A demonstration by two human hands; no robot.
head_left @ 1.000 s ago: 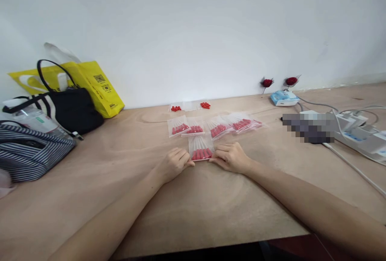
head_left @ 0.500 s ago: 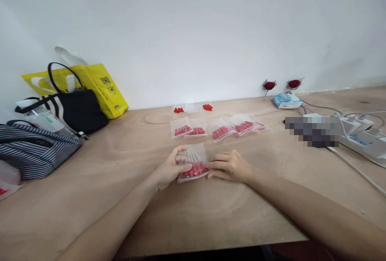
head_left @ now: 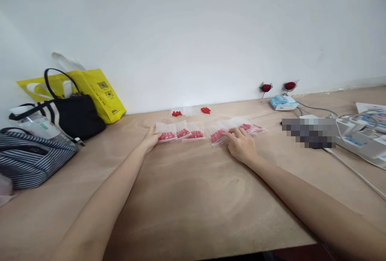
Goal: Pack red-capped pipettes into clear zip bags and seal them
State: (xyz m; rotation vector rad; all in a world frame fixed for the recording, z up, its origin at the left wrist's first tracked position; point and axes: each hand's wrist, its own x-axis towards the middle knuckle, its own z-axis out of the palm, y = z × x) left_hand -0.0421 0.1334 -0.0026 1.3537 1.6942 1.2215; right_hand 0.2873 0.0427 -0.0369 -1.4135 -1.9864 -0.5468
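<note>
At the left end of a row of small clear zip bags, my left hand (head_left: 150, 140) grips the edge of one zip bag (head_left: 167, 133), which holds red-tipped sticks or swabs lying side by side. That bag lies close beside another filled bag (head_left: 182, 130) and a third (head_left: 196, 133). My right hand (head_left: 242, 145) is over the right group, its fingers bent and closed on the edge of a filled zip bag (head_left: 219, 134). More filled bags (head_left: 247, 126) overlap behind and to the right of those fingers, partly hidden by them.
Near the wall lie loose red pieces (head_left: 205, 110) and more red pieces (head_left: 177, 113) on clear bags. A yellow bag (head_left: 113, 100), black bag (head_left: 83, 116) and striped pouch (head_left: 45, 160) stand left. On the right are a blue packet (head_left: 283, 102), power strip (head_left: 366, 142), cables and two red flowers (head_left: 265, 87).
My left hand has carried its zip bag forward and left to the row's left end. My right hand has left that bag and moved forward and right onto the right group.
</note>
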